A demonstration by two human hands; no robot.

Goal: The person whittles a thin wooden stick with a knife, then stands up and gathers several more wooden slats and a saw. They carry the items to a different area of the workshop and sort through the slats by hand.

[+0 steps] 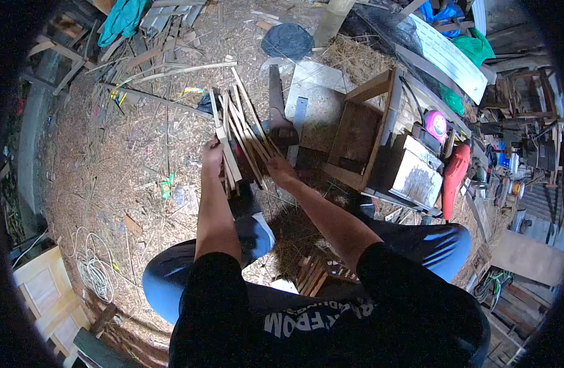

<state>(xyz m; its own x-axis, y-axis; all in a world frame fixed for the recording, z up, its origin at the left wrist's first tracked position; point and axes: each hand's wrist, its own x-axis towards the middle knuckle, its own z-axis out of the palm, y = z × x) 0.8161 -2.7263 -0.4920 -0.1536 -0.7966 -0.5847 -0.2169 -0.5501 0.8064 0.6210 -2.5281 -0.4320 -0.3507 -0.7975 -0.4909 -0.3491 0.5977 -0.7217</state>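
Head view, person seated, knees in blue trousers apart, both bare forearms reaching forward and down. Bundle of wooden slats (240, 132) held upright between the two hands, above the littered ground (129, 178) just ahead of the knees; the upper ends fan out, the lower ends sit together at hand level. Left hand (213, 153): forearm nearly straight out from the body, wrist level, fingers curled and pressed together round the bundle's left edge, back of the hand toward the camera. Right hand (281, 168): forearm angled in from the right, elbow bent, hand set against the bundle's lower right side; fingers run in among the slats and are hidden, so cannot tell whether they close on them. Dark long blade-like piece (276, 98) stands just behind the bundle, touching or nearly so; cannot tell which. Wooden stool frame (363, 132) tilted on the ground just right of the hands. Second, smaller stack of slats (319, 273) lies on the ground between the knees, under the right forearm. White cord coil (95, 267) near the ground's lower left edge, well apart from the hands.
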